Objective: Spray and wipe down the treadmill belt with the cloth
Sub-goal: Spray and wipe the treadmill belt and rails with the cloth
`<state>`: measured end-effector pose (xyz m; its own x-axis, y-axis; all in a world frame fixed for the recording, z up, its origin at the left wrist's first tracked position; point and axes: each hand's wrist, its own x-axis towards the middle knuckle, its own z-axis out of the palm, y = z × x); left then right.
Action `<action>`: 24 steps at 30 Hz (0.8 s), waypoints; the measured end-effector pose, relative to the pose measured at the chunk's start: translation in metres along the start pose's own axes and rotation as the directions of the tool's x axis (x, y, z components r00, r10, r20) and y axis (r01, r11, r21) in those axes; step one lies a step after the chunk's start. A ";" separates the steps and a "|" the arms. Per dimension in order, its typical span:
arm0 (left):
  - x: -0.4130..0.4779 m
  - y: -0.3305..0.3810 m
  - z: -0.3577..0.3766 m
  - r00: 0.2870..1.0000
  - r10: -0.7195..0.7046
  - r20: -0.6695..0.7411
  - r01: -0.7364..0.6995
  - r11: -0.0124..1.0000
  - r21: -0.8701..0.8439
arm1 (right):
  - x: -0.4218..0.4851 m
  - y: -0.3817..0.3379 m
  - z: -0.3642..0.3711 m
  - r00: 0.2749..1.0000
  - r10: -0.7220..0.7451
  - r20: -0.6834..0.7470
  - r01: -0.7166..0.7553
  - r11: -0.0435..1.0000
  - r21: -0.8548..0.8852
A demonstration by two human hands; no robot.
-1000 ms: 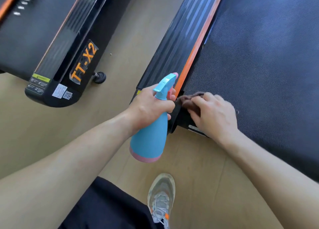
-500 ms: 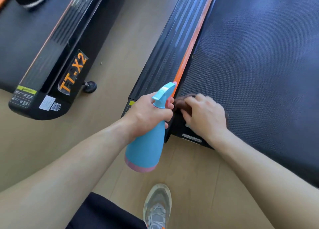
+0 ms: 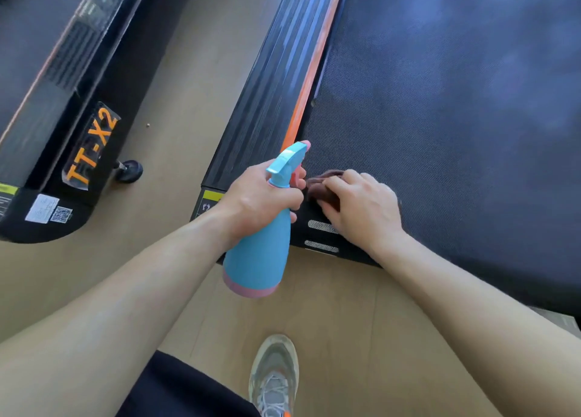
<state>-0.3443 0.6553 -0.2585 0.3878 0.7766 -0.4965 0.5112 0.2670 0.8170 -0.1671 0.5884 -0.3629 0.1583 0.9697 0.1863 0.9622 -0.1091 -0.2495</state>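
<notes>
The dark treadmill belt (image 3: pixel 440 108) fills the right of the view, edged by a ribbed black side rail (image 3: pixel 267 86) with an orange strip. My left hand (image 3: pixel 261 200) grips the neck of a light blue spray bottle (image 3: pixel 257 259) with a pink base, its nozzle pointing up over the belt's near left corner. My right hand (image 3: pixel 364 206) presses a dark brown cloth (image 3: pixel 323 187) onto that corner, right beside the bottle. Most of the cloth is hidden under my fingers.
A second treadmill (image 3: pixel 63 118) marked "TT-X2" lies to the left, with a small wheel (image 3: pixel 130 171) at its side. Wooden floor (image 3: pixel 176 102) runs between the two machines. My grey shoe (image 3: pixel 273 375) stands on the floor below the hands.
My right hand with the cloth has shifted a little forward from the rear end cover onto the belt's corner. The bottle stays held in my left hand. The view has tipped slightly.
</notes>
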 end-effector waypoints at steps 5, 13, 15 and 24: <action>-0.001 0.002 0.012 0.999 0.013 0.036 -0.013 1.000 0.002 | -0.096 0.063 -0.029 0.999 -0.042 -0.023 0.040 0.996 -0.080; -0.015 -0.003 0.012 0.999 0.010 0.042 -0.012 0.999 0.050 | 0.013 0.013 0.000 0.993 0.114 -0.042 -0.116 0.991 -0.063; -0.018 -0.002 0.014 0.999 0.004 0.044 -0.008 0.997 0.079 | 0.009 0.007 -0.001 0.992 0.119 -0.036 -0.120 0.992 -0.030; -0.031 0.015 0.053 0.991 0.028 0.129 -0.045 0.991 0.128 | -0.097 0.116 -0.052 0.885 0.459 -0.083 -0.465 0.880 -0.093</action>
<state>-0.3080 0.6053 -0.2465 0.4980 0.7036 -0.5069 0.5875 0.1563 0.7940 -0.0591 0.4702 -0.3611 0.5996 0.7898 0.1294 0.7942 -0.5673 -0.2179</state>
